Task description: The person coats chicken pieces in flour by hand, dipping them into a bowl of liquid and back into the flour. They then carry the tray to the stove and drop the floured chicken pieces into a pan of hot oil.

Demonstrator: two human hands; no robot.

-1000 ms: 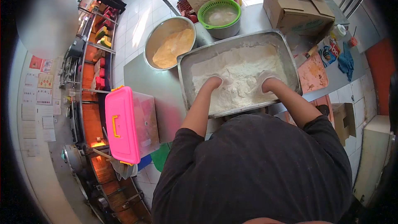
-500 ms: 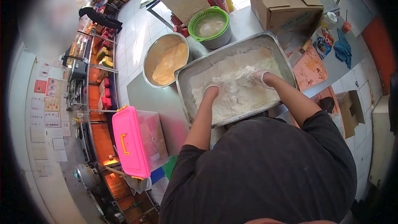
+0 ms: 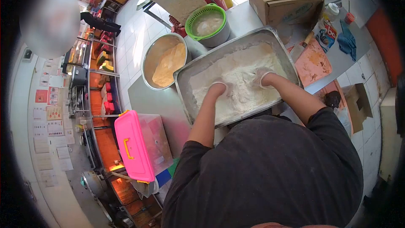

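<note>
A large rectangular metal tray [image 3: 290, 61] holds a wide bed of white flour [image 3: 241, 95]. Both hands are down in it, with pale, see-through glove cuffs at the wrists. My left hand [image 3: 223, 89] is sunk in the left-middle part of the flour, its fingers hidden. Farther right, my right hand [image 3: 262, 77] presses into the flour near a loose mound, and its fingers cannot be made out either. Left of the tray stands a round metal bowl [image 3: 146, 66] with orange-yellow powdery stuff [image 3: 169, 65] inside.
Behind the tray are a grey bucket with a green basket [image 3: 190, 25] and a cardboard box [image 3: 283, 2]. A pink tray [image 3: 314, 66], a handled scraper [image 3: 301, 50] and a blue cloth [image 3: 346, 42] lie right. A pink-lidded bin [image 3: 134, 145] stands left; a person is farther off.
My left hand has shifted a little rightward in the flour, closer to my right hand. Flour around both hands has been stirred. The whole view has moved slightly.
</note>
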